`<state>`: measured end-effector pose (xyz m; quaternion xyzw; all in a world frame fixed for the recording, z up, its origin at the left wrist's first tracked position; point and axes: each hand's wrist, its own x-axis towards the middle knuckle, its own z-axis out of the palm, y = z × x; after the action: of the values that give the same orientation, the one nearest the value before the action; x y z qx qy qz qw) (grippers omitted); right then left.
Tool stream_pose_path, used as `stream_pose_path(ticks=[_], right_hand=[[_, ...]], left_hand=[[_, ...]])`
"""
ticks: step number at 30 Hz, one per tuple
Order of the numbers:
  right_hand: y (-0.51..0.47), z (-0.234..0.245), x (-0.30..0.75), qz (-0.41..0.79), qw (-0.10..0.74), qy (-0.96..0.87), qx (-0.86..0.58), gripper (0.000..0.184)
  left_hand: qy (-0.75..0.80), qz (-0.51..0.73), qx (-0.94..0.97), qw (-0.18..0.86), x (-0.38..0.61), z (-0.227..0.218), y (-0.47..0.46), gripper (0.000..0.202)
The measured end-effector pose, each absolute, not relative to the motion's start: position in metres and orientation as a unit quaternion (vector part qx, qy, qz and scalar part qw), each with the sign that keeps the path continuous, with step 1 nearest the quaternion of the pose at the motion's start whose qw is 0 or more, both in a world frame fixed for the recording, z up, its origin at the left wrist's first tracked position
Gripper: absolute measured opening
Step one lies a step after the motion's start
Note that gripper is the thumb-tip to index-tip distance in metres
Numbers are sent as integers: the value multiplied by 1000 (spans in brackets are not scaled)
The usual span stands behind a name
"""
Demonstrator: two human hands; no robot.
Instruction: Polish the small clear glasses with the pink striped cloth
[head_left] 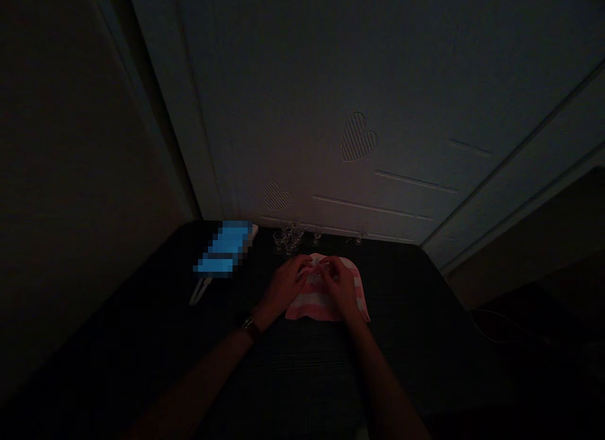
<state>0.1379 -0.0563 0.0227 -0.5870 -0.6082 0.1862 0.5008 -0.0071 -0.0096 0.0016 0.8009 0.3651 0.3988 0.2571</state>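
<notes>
The scene is very dim. A pink and white striped cloth [309, 306] lies on a dark table [401, 326]. Both my hands rest on the cloth's far edge. My left hand [287, 282], with a watch on its wrist, has its fingers curled toward the middle. My right hand [341, 282] meets it there, fingers bent around a small clear object [325, 271] that I cannot make out well, possibly a little glass. Several small clear glasses [289, 236] stand in a cluster just beyond the hands.
A blue blurred flat thing [225, 249] lies at the table's back left. Two more small glasses [317, 234] [359, 238] stand along the back edge. A pale panel with heart-shaped cutouts [358, 137] rises behind the table. A cable [501, 330] lies at the right.
</notes>
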Motion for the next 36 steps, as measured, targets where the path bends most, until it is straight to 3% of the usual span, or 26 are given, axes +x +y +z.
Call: stream_pose_path(ticks=[13,36], right_hand=[[-58,24,137,188,500,-615,-581,20],[-63,22,135,132,449,-683,-561,24]], left_hand=[[343,424,748,378,-8,9,-12,27],[325,403,758,397,-7,12,-13,39]])
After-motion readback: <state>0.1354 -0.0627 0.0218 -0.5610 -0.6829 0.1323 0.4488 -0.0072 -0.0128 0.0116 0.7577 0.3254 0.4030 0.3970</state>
